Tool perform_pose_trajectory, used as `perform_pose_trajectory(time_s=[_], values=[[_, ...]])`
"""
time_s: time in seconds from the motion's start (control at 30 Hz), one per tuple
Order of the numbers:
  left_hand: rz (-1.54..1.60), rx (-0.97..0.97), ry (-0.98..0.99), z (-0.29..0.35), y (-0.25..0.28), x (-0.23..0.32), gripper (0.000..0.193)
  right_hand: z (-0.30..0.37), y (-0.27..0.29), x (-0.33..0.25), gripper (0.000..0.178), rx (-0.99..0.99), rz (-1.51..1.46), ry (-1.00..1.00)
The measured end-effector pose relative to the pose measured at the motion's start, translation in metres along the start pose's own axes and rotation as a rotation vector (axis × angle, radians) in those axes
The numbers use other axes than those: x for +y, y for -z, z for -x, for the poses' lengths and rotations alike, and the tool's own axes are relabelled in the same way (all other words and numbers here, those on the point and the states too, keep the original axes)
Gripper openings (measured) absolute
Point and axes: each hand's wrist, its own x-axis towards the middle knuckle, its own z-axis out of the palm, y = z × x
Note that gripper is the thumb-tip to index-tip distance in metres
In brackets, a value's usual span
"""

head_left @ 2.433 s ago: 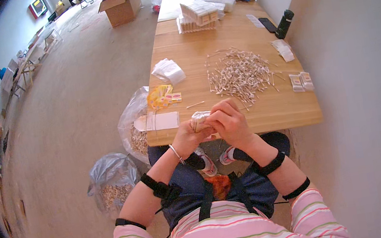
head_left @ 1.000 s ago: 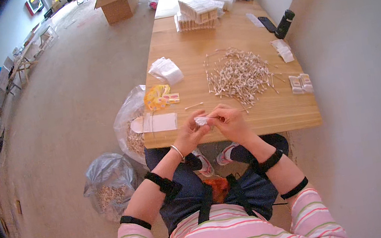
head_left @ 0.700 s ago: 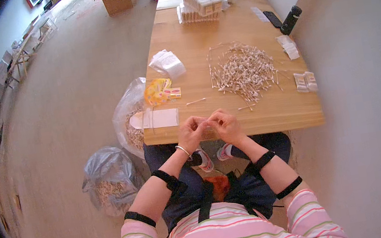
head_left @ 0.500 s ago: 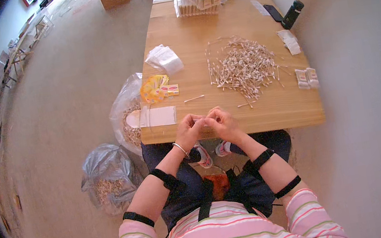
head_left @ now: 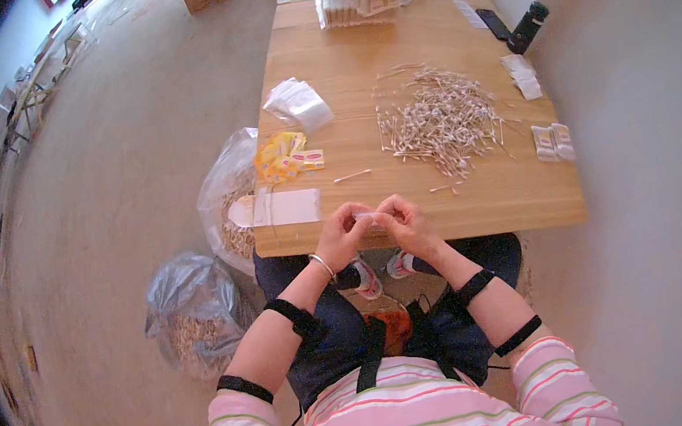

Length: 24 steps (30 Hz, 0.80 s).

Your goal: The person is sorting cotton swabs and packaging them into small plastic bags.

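Note:
Over the near edge of the wooden table, my left hand (head_left: 346,232) and my right hand (head_left: 405,225) meet with fingers pinched. Between their fingertips shows a small translucent white piece (head_left: 367,217) that looks like thin plastic; the fingers cover much of it. Beyond my hands lies a single cotton swab (head_left: 352,176). A large loose heap of cotton swabs (head_left: 447,120) spreads farther off to the right. Left of my left hand sits a flat pale card strip (head_left: 297,206). Small yellow printed cards (head_left: 282,153) are scattered behind it, and clear plastic bags (head_left: 299,104) lie beyond those.
Stacked swab packs (head_left: 361,0) stand at the table's far end. Along the right side are two small packs (head_left: 553,142), white wrappers (head_left: 523,77), a phone (head_left: 493,24) and a dark bottle (head_left: 528,28). A grey plastic sack (head_left: 195,307) stands on the floor at left.
My fingertips have parted slightly, and more of the translucent white piece shows between them. The whole view has shifted a little; the things on the table lie as before.

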Motion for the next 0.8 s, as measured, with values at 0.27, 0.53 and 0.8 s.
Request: perform_pose_trajectory(time_s=[0.27,0.53,0.8], values=[[-0.124,0.077,-0.196,0.006,0.001,-0.003,0.029,0.003,0.016,-0.003,0.029,-0.040,0.390,0.337],[-0.480,0.140,-0.088,0.014,-0.003,0.016,0.023,0.005,0.006,-0.015,0.023,-0.021,0.520,0.224],[-0.348,0.250,-0.236,0.006,-0.011,0.005,0.023,-0.001,0.008,-0.005,0.017,-0.033,0.337,0.178]])
